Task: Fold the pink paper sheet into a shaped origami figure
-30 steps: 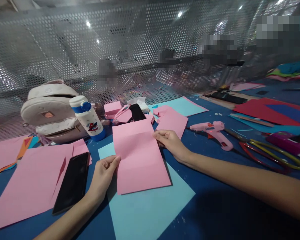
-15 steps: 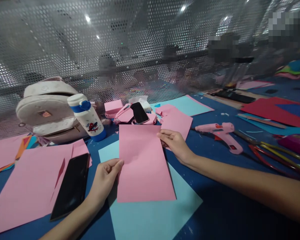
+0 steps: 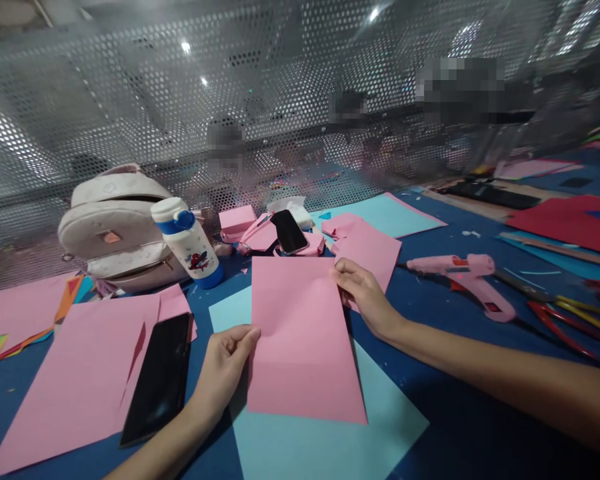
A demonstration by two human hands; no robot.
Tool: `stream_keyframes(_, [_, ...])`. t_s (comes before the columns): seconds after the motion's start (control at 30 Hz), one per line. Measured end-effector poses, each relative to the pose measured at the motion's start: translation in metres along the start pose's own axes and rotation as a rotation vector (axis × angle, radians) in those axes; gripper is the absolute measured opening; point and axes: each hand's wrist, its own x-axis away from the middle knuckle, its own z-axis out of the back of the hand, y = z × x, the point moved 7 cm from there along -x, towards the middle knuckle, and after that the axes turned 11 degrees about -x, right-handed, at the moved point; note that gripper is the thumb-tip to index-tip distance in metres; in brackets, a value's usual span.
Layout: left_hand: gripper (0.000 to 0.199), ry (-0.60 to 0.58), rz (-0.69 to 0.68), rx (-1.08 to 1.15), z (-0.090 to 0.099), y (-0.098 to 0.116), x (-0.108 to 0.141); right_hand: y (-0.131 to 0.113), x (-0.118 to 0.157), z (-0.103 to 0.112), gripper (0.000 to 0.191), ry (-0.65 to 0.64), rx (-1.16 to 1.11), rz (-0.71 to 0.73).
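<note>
Since the pink sheet [image 3: 300, 353] looks light, bendy, easily creased, side edges suit; left hand [image 3: 223, 367] pinches left edge, right hand [image 3: 369, 299] by far right corner.

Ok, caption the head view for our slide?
Left fingers and right fingers hold a pink sheet by opposite edges over pale-blue paper.
</note>
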Motion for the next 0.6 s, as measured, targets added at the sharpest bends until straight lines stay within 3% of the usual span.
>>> stream_keyframes(0.37, [0.051,-0.049,-0.027,0.007,-0.003,0.007,-0.004,0.0,0.0,0.001,0.044,0.053,0.046,-0.021])
stream_keyframes(0.6, [0.054,-0.057,-0.042,-0.017,-0.005,0.01,-0.004,-0.003,-0.006,0.008,0.035,0.106,0.066,0.028])
